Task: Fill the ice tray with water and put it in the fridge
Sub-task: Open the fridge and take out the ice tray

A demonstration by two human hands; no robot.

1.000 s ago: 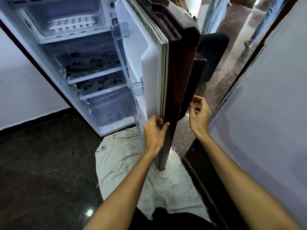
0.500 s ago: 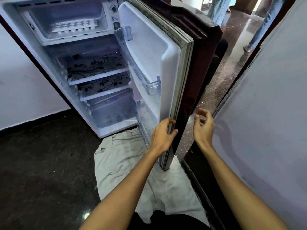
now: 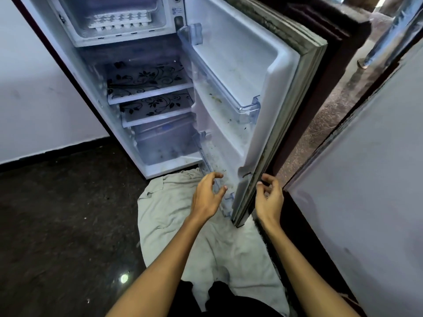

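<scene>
Ice tray (image 3: 120, 20): it is being seen lying flat in the freezer compartment (image 3: 109, 35) at the far top of the fridge (image 3: 96, 92); whether its cells are being filled with water cannot be told.
Handling: the tray is being judged light, stiff and brittle at the thin rim, likely slippery if wet; when full it is being judged prone to spilling unless kept level.
Hold: the two short ends are being judged the best places to be gripped, one per hand.
Left hand (image 3: 207, 195): it is being held loosely spread, gripping nothing, just beside the inner lower edge of the door (image 3: 247, 88).
Right hand (image 3: 270, 197): its fingers are being held loosely curled around nothing, just beside the door's outer edge.
Edges: the door is standing wide open at right, its clear door rack (image 3: 248, 106) jutting inward.
Open room: the way up to the freezer is lying unobstructed; a wall (image 3: 366, 179) is crowding the near right, and a cloth (image 3: 167, 213) is lying on the floor (image 3: 57, 213) underfoot.
</scene>
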